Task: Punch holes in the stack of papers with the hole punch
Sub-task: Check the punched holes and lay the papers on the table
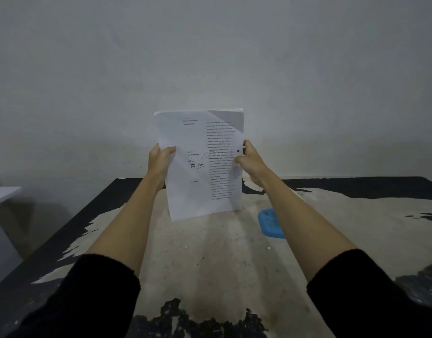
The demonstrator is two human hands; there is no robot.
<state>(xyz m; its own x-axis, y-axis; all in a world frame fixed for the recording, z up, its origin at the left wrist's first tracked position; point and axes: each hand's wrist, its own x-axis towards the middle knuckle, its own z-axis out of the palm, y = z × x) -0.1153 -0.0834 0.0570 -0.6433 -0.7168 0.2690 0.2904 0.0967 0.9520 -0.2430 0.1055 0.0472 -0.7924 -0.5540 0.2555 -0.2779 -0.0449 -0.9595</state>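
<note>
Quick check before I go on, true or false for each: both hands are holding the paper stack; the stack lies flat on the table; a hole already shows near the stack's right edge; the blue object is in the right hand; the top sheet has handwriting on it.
1. Both hands hold the paper stack. True: the left hand grips its left edge, the right hand its right edge.
2. The stack lies flat on the table. False: it is held upright above it.
3. A hole shows near the right edge. True: a dark round spot that looks like one.
4. The blue object is in the right hand. False: it rests on the table.
5. The top sheet has handwriting. True.
</note>
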